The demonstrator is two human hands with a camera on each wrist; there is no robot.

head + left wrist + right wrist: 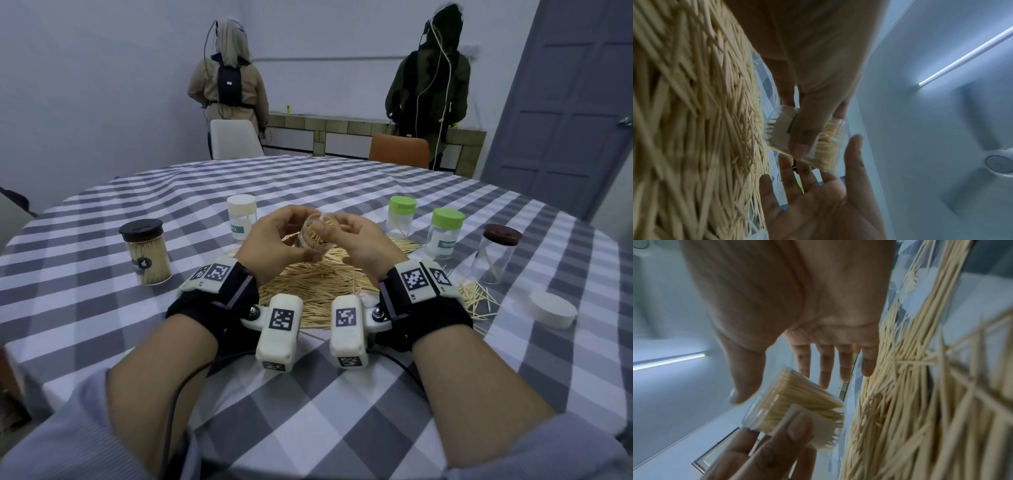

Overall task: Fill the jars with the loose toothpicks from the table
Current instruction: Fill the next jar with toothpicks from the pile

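A big pile of loose toothpicks (pixel 315 287) lies on the checked tablecloth (pixel 342 394) between my wrists. Above it my left hand (pixel 274 236) grips a small clear jar (pixel 315 236), lidless, tilted on its side and packed with toothpicks. In the left wrist view my thumb lies across the jar (pixel 826 146). My right hand (pixel 359 236) is at the jar's mouth. The right wrist view shows the right hand (pixel 818 353) with fingers straight and the thumb by the jar (pixel 793 404), holding nothing.
A full black-lidded jar (pixel 147 253) stands at the left and a white-lidded jar (pixel 241 216) behind my hands. Two green-lidded jars (pixel 400 216) and a brown-lidded jar (pixel 496 253) stand at the right, near a loose white lid (pixel 553 310) and scattered toothpicks (pixel 476 298).
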